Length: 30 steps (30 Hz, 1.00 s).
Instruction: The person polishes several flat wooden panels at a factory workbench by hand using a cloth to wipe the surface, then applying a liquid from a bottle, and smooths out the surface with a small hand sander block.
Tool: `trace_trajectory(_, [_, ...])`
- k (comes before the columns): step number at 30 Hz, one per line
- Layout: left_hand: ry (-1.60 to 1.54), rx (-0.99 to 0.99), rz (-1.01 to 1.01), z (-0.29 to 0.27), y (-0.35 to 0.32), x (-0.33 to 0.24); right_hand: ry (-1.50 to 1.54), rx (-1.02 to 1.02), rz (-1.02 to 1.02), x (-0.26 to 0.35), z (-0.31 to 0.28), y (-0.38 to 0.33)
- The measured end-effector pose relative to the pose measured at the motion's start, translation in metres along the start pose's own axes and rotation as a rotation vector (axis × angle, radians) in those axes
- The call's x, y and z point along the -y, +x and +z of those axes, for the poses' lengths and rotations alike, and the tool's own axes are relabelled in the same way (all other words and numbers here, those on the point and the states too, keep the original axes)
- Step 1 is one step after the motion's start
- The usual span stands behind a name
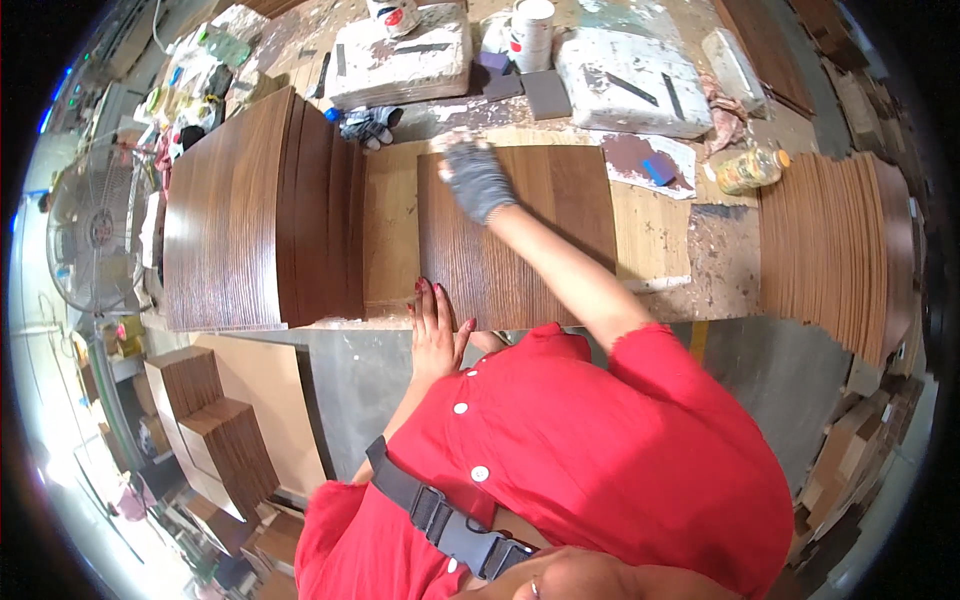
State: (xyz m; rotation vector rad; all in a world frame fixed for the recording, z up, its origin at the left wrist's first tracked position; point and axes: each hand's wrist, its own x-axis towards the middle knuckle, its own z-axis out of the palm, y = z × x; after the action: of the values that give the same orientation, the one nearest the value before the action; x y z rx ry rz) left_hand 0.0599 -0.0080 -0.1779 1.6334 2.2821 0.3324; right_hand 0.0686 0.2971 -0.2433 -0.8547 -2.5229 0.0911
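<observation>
A dark brown wood-grain panel (520, 240) lies flat on the worktable in front of me. My right hand (474, 180), in a grey fingerless glove, is at the panel's far left corner with its fingers bent together. Whatever it may hold is too small or hidden to name. My bare left hand (435, 328) rests at the near left edge of the same panel, fingers stretched out. Right of the panel, a blue sponge block (659, 169) sits on a brown-stained white sheet (625, 160).
Tall stacks of brown panels (225, 220) and thin boards (825, 250) flank the work area. Behind stand paint-spotted white blocks (635, 85), a white tub (532, 35) and a dark square pad (546, 94). A clear bottle (750, 171) lies at right; a fan (100, 230) stands left.
</observation>
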Motion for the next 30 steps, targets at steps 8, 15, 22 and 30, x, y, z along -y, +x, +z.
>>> trace_trajectory(8, [-0.008,0.083,-0.131,-0.021,-0.024,0.007,0.167,0.257,-0.294,0.004,-0.015,-0.004])
trace_trajectory(15, [-0.384,-0.156,-0.150,-0.046,-0.052,0.037,-0.218,0.289,-0.092,0.036,-0.035,-0.020])
trace_trajectory(22, [-0.549,-0.314,-0.030,-0.060,-0.044,0.054,0.360,0.267,-0.389,0.120,-0.123,-0.178])
trace_trajectory(30, [-0.856,-0.127,0.205,-0.067,0.017,0.014,-0.094,-0.046,0.282,0.021,-0.140,-0.176])
